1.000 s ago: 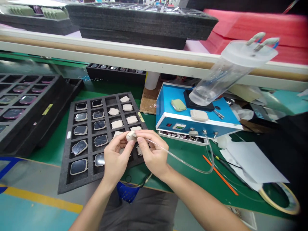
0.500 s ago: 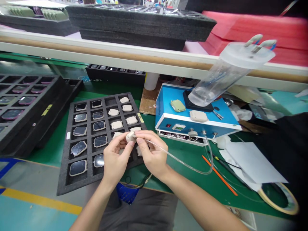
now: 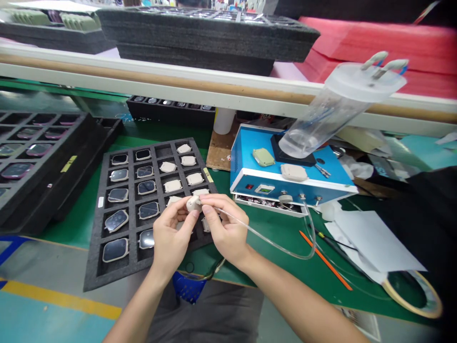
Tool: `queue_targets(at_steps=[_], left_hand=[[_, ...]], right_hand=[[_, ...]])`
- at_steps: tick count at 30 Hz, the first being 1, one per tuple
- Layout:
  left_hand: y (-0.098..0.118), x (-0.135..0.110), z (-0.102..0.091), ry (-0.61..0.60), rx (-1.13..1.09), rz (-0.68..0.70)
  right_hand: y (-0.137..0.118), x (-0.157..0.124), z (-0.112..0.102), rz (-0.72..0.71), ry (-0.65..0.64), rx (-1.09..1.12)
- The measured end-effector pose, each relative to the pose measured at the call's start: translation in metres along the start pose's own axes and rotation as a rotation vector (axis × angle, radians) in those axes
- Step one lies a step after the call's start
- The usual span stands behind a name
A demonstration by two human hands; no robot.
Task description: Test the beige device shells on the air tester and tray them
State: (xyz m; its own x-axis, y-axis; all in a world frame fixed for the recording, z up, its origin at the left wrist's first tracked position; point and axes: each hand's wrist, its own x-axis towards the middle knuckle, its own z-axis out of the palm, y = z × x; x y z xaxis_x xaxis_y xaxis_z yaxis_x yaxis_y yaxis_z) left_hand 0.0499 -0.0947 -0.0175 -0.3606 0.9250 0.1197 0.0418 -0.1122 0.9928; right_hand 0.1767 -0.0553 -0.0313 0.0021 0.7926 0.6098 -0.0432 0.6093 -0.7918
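Above the black foam tray (image 3: 93,247), my left hand (image 3: 174,233) pinches a small beige watch case (image 3: 193,204) between thumb and fingers. My right hand (image 3: 226,228) is closed on the end of a clear tube (image 3: 271,247), held against the right side of the case. The tube's very tip is hidden by the fingers. From there it loops down and back up to the front of a blue machine (image 3: 246,157). Beige watch cases (image 3: 173,186) fill the tray's right-hand compartments, and watches with dark screens (image 3: 116,250) lie in the left-hand ones.
On the machine rest a green case (image 3: 263,156), another beige case (image 3: 293,172) and a tilted clear cylinder (image 3: 314,124). An orange stick (image 3: 325,260), white paper (image 3: 378,238) and a tape roll (image 3: 430,309) lie at right. Stacked foam trays (image 3: 46,186) stand left; a shelf edge (image 3: 160,78) crosses behind.
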Motion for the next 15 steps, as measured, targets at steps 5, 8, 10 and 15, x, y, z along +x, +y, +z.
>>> queue_targets(at_steps=[5,8,10,15], left_hand=[[-0.001,-0.0001,0.0001,-0.002,0.002,0.001],[-0.001,-0.0005,-0.0002,-0.003,0.003,0.003],[-0.0005,-0.0009,-0.0004,-0.003,0.003,0.004],[0.0011,-0.0006,-0.0006,-0.001,0.006,0.0]], right_hand=[[0.001,0.0,0.0004,-0.003,-0.002,0.012],[0.0012,-0.0001,0.0007,0.0,-0.008,0.016],[0.0013,-0.0003,0.0007,0.003,-0.008,0.015],[0.002,-0.0012,0.0001,0.005,-0.008,0.009]])
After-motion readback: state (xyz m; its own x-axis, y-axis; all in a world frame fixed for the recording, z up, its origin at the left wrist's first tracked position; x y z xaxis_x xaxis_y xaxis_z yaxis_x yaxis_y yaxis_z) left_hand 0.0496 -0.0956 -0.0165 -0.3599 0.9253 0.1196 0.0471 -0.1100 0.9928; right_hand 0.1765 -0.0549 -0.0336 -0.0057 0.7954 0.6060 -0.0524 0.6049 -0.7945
